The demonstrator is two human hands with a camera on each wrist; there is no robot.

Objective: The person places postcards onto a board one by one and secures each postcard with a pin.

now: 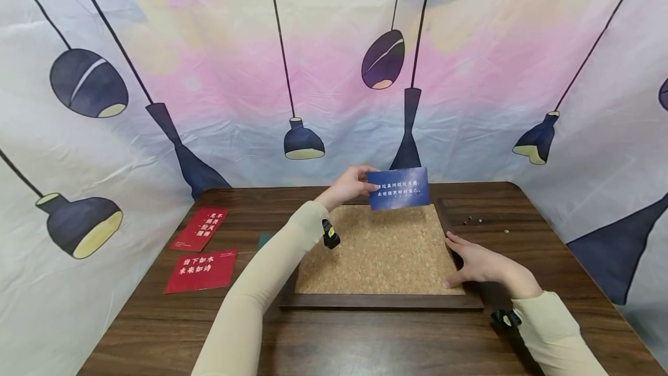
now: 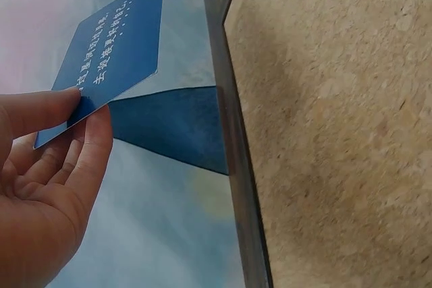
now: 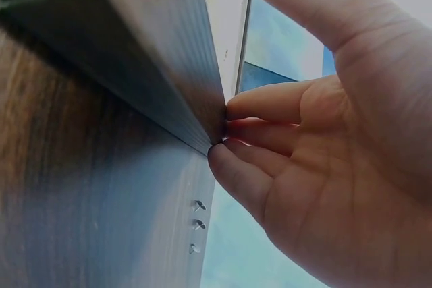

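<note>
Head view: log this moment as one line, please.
left hand: holds blue card near far edge of cork board | right hand: touches frame, right side | two red cards: on table, left of board

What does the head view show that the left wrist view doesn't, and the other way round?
Only the head view: the right hand touching the frame, two red cards, a green piece partly hidden by the left sleeve, and small bits on the table.

Only the left wrist view: the palm side of the left hand, with fingers behind the blue card.

Both: the left hand's grip on that card, its white writing, the cork board, its frame and the lamp-printed backdrop.
</note>
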